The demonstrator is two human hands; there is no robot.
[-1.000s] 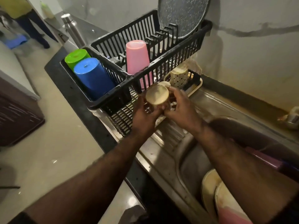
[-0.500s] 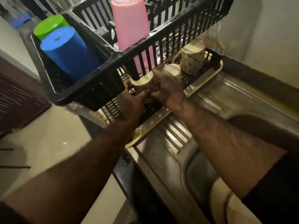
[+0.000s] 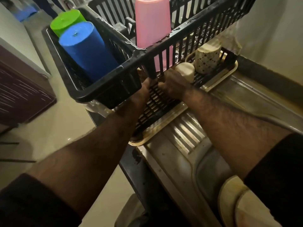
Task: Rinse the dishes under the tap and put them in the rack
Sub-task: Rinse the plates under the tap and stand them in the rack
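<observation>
I have both hands under the rack's (image 3: 105, 94) upper tier; the left hand (image 3: 141, 94) and right hand (image 3: 173, 82) are partly hidden, so I cannot tell either grip.

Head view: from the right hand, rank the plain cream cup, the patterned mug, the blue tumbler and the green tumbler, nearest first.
From the right hand:
1. Plain cream cup, upside down on the lower rack, right against the hand.
2. Patterned mug, just beyond that cup, toward the wall.
3. Blue tumbler, upside down in the upper basket, off to the left.
4. Green tumbler, behind the blue one, farthest left.
</observation>
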